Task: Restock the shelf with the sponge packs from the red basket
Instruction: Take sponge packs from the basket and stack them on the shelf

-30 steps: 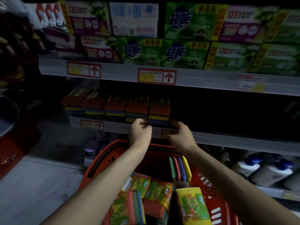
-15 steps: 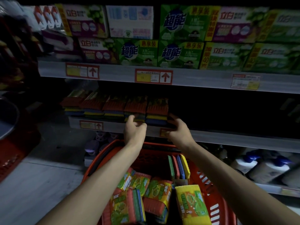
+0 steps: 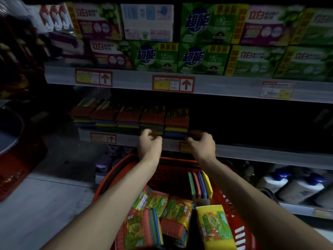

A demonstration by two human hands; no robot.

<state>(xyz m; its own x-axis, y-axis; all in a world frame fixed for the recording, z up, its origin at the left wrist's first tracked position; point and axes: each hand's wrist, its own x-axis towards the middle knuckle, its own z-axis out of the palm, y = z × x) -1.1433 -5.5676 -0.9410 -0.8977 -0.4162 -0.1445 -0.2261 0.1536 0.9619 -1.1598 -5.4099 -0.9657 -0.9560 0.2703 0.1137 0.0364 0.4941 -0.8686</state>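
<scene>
Overhead, green cardboard boxes [image 3: 201,58] printed with the blue brand 超能 and a yellow band reading 惠享装 sit beside purple and green boxes [image 3: 261,24] marked 立白 in red. A yellow strip on one of these reads 加量40. Red-framed price labels [image 3: 173,84] with up arrows are fixed to the grey upper shelf rim [image 3: 135,82]; their small print is too blurred to read. At mid-frame, five flat sponge packs lie side by side on the dim middle shelf [image 3: 270,156], short ends facing out and long axes running back into the shelf. The rightmost sponge pack [image 3: 176,121] shows orange, yellow and blue layers. The left hand [image 3: 150,143] and the right hand [image 3: 201,143] flank its front corners, fingers curled against its lower edge. The gloom hides whether either one actually pinches it. At lower centre, the red plastic basket [image 3: 232,210] holds more packs in green-and-yellow wrappers [image 3: 214,226], their writing illegible, and one pack standing on edge [image 3: 199,184].
</scene>
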